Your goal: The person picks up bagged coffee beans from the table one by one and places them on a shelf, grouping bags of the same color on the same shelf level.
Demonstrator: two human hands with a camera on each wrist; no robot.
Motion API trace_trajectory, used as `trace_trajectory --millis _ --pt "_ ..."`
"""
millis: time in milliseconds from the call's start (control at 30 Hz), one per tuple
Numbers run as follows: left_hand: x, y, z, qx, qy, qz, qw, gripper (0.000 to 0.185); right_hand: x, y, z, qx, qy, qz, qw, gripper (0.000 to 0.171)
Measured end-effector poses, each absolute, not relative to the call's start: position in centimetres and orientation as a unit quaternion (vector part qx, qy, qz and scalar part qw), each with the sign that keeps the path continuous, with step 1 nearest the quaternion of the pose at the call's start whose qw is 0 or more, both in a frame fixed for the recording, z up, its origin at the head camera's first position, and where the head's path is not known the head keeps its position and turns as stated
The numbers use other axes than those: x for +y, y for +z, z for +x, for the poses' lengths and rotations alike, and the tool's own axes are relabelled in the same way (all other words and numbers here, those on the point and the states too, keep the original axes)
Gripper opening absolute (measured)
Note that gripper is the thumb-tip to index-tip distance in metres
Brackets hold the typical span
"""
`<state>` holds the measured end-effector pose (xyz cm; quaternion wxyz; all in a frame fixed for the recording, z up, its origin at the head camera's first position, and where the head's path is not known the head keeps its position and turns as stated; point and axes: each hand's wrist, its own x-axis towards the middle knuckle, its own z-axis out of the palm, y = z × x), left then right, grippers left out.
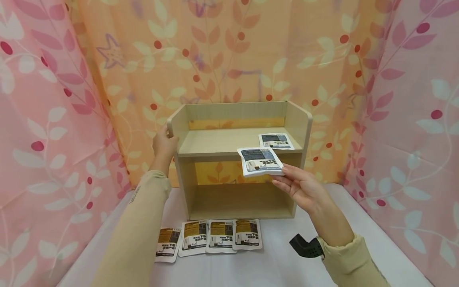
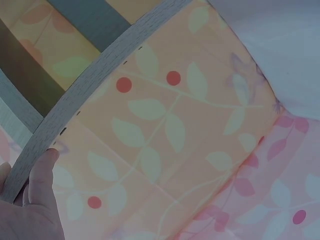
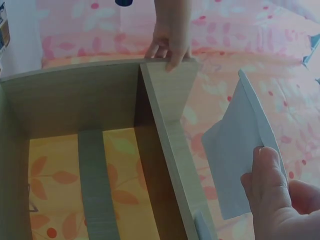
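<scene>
My right hand pinches a white pouch with a dark printed label by its near right corner, holding it in front of the upper shelf board. In the right wrist view the pouch shows its plain back, with fingers below and thumb on the other face. My left hand grips the left side panel of a small wooden shelf; the left wrist view shows fingers at that panel's edge. Another dark-labelled pouch lies on the right part of the upper shelf.
Several pouches with brown labels, among them one pouch at the right end, lie in a row on the white table before the shelf. A black wrist strap piece juts from the right sleeve. Patterned curtains surround the table.
</scene>
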<state>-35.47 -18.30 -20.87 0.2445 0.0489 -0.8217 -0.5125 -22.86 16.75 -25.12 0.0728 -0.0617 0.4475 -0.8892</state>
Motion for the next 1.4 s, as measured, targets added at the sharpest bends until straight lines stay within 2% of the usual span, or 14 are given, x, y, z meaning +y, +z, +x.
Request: trace_trajectory --millis 200,300,733,1400 --pt "-18.3 -20.8 -35.4 -0.823 -0.51 0.049 0.245 0.064 16.0 -24.7 -23.1 0.432 -0.896 -0.063 0.074 0.022" --pt "-18.2 -20.8 -35.3 -0.82 -0.516 0.047 0.242 0.063 15.7 -24.5 -23.3 0.427 -0.899 -0.068 0.076 0.019" --pt "-18.3 -21.0 -35.2 -0.822 -0.512 0.05 0.244 0.061 14.6 -24.1 -24.4 0.442 -0.893 -0.043 0.072 0.053" --pt "-18.2 -21.0 -35.1 -0.822 -0.513 0.047 0.242 0.06 13.3 -23.5 -26.4 0.443 -0.894 -0.012 0.068 0.051"
